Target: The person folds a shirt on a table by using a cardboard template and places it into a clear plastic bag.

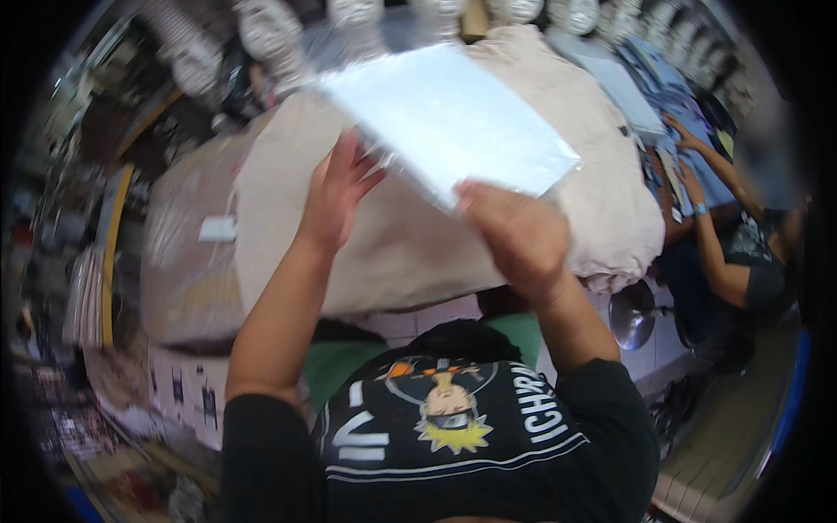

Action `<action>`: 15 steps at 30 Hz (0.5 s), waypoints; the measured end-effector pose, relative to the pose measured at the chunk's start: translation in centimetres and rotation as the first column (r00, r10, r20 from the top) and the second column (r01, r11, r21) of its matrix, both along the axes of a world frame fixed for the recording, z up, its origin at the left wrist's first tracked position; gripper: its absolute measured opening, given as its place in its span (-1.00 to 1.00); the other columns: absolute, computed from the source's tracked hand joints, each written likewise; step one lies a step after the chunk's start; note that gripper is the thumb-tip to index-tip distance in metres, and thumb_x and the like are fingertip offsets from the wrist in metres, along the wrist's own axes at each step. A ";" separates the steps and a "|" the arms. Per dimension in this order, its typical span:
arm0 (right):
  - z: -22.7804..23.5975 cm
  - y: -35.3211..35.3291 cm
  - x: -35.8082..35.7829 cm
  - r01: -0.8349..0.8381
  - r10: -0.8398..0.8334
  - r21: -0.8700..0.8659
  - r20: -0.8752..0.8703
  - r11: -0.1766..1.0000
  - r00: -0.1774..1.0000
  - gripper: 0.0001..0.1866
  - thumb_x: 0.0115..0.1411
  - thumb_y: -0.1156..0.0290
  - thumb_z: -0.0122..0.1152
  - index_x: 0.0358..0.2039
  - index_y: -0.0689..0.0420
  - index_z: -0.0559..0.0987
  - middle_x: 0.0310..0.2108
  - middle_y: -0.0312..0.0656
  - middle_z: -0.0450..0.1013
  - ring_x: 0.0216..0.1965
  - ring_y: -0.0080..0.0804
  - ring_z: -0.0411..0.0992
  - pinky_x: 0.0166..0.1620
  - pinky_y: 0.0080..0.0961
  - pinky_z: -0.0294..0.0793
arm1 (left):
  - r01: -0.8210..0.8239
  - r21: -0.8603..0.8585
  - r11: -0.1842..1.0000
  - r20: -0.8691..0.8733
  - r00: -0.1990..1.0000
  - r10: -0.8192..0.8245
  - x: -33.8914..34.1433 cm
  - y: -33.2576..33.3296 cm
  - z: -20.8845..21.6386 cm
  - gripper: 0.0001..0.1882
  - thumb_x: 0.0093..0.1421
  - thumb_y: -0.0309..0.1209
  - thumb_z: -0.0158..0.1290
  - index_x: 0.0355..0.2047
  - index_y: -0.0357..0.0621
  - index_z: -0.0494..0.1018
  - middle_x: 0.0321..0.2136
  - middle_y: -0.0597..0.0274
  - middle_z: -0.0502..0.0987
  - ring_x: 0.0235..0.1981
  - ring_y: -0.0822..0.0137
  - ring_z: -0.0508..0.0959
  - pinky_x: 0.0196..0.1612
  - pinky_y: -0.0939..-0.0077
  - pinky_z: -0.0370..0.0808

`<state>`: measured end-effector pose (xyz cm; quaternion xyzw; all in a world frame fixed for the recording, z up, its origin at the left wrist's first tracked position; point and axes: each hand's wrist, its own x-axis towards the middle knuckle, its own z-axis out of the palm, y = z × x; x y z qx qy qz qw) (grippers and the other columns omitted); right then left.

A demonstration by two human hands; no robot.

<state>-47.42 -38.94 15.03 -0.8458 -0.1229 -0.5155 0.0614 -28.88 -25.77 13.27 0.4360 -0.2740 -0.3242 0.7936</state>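
Note:
A flat, pale bluish-white rectangular pack in clear plastic [453,109] is tilted in the air above the cloth-covered table. At its near edge my right hand [519,231] grips it, thumb on the upper face and the other fingers out of sight underneath. My left hand [338,192] is at the pack's left edge with its fingers apart; whether they touch the plastic I cannot tell. Below both hands spreads a beige cloth [384,235]. What exactly is inside the wrapping does not show.
White mannequin heads [270,35] line the far side. A plastic-covered bundle [192,253] with a white label lies at left. On the right, another person's hands [689,166] rest by blue folded clothes [671,87]. A round metal stool [632,314] stands near the table.

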 end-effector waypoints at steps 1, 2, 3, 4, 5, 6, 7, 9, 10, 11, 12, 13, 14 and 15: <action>-1.4 2.9 0.7 -0.072 0.075 0.034 -0.089 0.997 0.993 -0.83 -0.04 0.56 0.17 -0.36 0.19 0.56 -0.29 -0.12 0.53 -0.28 -0.29 0.54 -0.29 -0.49 0.52 | 0.053 -0.102 0.993 -0.137 0.988 -0.067 0.9 0.2 0.7 -0.56 0.26 -0.25 -0.06 0.00 -0.37 0.29 -0.12 0.11 0.47 -0.10 0.30 0.48 -0.04 0.49 0.37; -2.6 5.2 1.1 -0.074 0.078 0.035 -0.153 0.997 0.985 -0.79 -0.06 0.51 0.22 -0.33 0.17 0.56 -0.27 -0.17 0.53 -0.26 -0.28 0.53 -0.29 -0.53 0.52 | -0.059 -0.069 0.996 -0.097 0.994 0.053 2.1 0.2 0.2 -0.57 0.25 -0.23 -0.04 -0.01 -0.35 0.30 -0.13 0.09 0.47 -0.11 0.27 0.49 -0.05 0.42 0.40; -3.8 6.8 1.3 -0.086 0.107 0.093 -0.255 0.992 0.961 -0.77 -0.08 0.50 0.27 -0.33 0.16 0.56 -0.24 -0.19 0.52 -0.21 -0.26 0.51 -0.23 -0.49 0.51 | -0.174 -0.035 0.984 -0.051 0.984 0.172 2.8 1.0 -0.7 -0.57 0.24 -0.22 -0.02 -0.03 -0.32 0.32 -0.13 0.08 0.47 -0.11 0.25 0.49 -0.06 0.35 0.43; -4.4 7.8 1.4 -0.079 0.124 0.140 -0.349 0.987 0.929 -0.74 -0.10 0.48 0.32 -0.33 0.16 0.56 -0.22 -0.20 0.52 -0.15 -0.23 0.49 -0.17 -0.45 0.50 | -0.227 0.004 0.974 -0.052 0.973 0.226 2.9 2.2 -1.1 -0.61 0.22 -0.26 0.01 -0.07 -0.32 0.34 -0.16 0.12 0.48 -0.16 0.30 0.49 -0.10 0.41 0.43; -4.1 8.5 1.4 -0.086 0.137 0.147 -0.381 0.985 0.914 -0.71 -0.12 0.47 0.34 -0.31 0.15 0.56 -0.18 -0.20 0.50 -0.10 -0.21 0.45 -0.11 -0.41 0.47 | -0.275 0.042 0.961 -0.051 0.959 0.277 3.0 3.4 -1.3 -0.64 0.20 -0.30 0.05 -0.11 -0.32 0.37 -0.20 0.15 0.49 -0.21 0.36 0.49 -0.14 0.48 0.42; -3.3 8.8 1.5 -0.086 0.141 0.150 -0.413 0.985 0.900 -0.69 -0.13 0.45 0.36 -0.29 0.14 0.56 -0.13 -0.19 0.48 -0.05 -0.20 0.42 -0.06 -0.38 0.43 | -0.316 0.075 0.946 -0.050 0.946 0.320 3.3 4.5 -1.6 -0.67 0.18 -0.33 0.08 -0.14 -0.32 0.39 -0.23 0.19 0.50 -0.25 0.41 0.49 -0.18 0.54 0.42; -2.7 8.6 1.4 -0.080 0.140 0.151 -0.444 0.985 0.885 -0.66 -0.15 0.43 0.37 -0.27 0.12 0.56 -0.09 -0.19 0.46 0.01 -0.18 0.38 -0.01 -0.34 0.40 | -0.351 -0.010 0.936 -0.016 0.936 0.350 3.1 5.2 -1.7 -0.71 0.13 -0.38 0.14 -0.18 -0.27 0.43 -0.29 0.23 0.52 -0.30 0.47 0.48 -0.21 0.57 0.42; -0.9 7.6 1.9 0.012 0.060 0.195 -0.361 0.981 0.931 -0.57 -0.14 0.33 0.39 -0.19 0.06 0.54 -0.04 -0.16 0.42 0.03 -0.16 0.34 0.03 -0.29 0.33 | -0.317 -0.006 0.948 0.098 0.944 0.316 2.9 7.1 -1.2 -0.71 0.10 -0.38 0.17 -0.19 -0.24 0.45 -0.30 0.25 0.53 -0.31 0.50 0.48 -0.21 0.59 0.42; 0.2 7.0 2.3 0.087 -0.035 0.192 -0.257 0.977 0.966 -0.51 -0.14 0.37 0.40 -0.12 0.05 0.51 0.00 -0.14 0.38 0.04 -0.13 0.33 0.04 -0.30 0.34 | -0.294 -0.002 0.956 0.155 0.944 0.290 2.7 7.9 -0.6 -0.70 0.09 -0.38 0.19 -0.19 -0.23 0.46 -0.31 0.26 0.53 -0.32 0.51 0.47 -0.21 0.59 0.42; 1.4 6.5 2.9 0.113 -0.083 0.229 -0.139 0.967 0.987 -0.47 -0.12 0.40 0.40 -0.06 0.07 0.48 0.03 -0.12 0.34 0.05 -0.13 0.31 0.05 -0.32 0.33 | -0.278 -0.044 0.960 0.252 0.926 0.280 2.3 8.6 0.3 -0.70 0.06 -0.38 0.22 -0.22 -0.24 0.49 -0.34 0.28 0.55 -0.35 0.53 0.49 -0.25 0.61 0.44; 2.6 5.6 3.3 0.146 -0.140 0.219 -0.041 0.965 0.989 -0.44 -0.11 0.40 0.40 -0.03 0.09 0.46 0.05 -0.08 0.32 0.06 -0.13 0.29 0.07 -0.33 0.32 | -0.223 0.056 0.973 0.305 0.932 0.196 2.2 9.3 1.1 -0.70 0.06 -0.38 0.22 -0.22 -0.25 0.49 -0.35 0.29 0.55 -0.37 0.54 0.49 -0.27 0.61 0.44; 3.7 4.8 3.8 0.183 -0.200 0.187 0.072 0.965 0.977 -0.43 -0.11 0.39 0.40 -0.03 0.11 0.45 0.06 -0.07 0.31 0.08 -0.12 0.28 0.08 -0.32 0.31 | -0.172 0.161 0.972 0.348 0.931 0.107 2.4 10.2 1.8 -0.70 0.05 -0.38 0.22 -0.22 -0.26 0.49 -0.36 0.29 0.56 -0.39 0.54 0.50 -0.29 0.61 0.45; 4.8 4.2 4.1 0.228 -0.252 0.177 0.127 0.958 0.960 -0.43 -0.06 0.34 0.37 0.00 0.16 0.43 0.03 -0.04 0.34 0.05 -0.12 0.32 0.07 -0.33 0.32 | -0.125 0.266 0.956 0.383 0.924 0.014 2.6 10.8 2.6 -0.69 0.05 -0.39 0.22 -0.21 -0.26 0.49 -0.37 0.29 0.56 -0.41 0.54 0.50 -0.31 0.62 0.46; 5.2 3.5 4.4 0.225 -0.236 0.279 0.006 0.934 0.972 -0.46 -0.02 0.31 0.35 -0.01 0.19 0.45 0.00 -0.03 0.37 0.02 -0.15 0.35 0.05 -0.34 0.33 | -0.091 0.314 0.945 0.459 0.886 -0.068 2.7 11.3 3.3 -0.68 0.05 -0.36 0.22 -0.22 -0.29 0.49 -0.41 0.28 0.57 -0.44 0.53 0.52 -0.37 0.62 0.48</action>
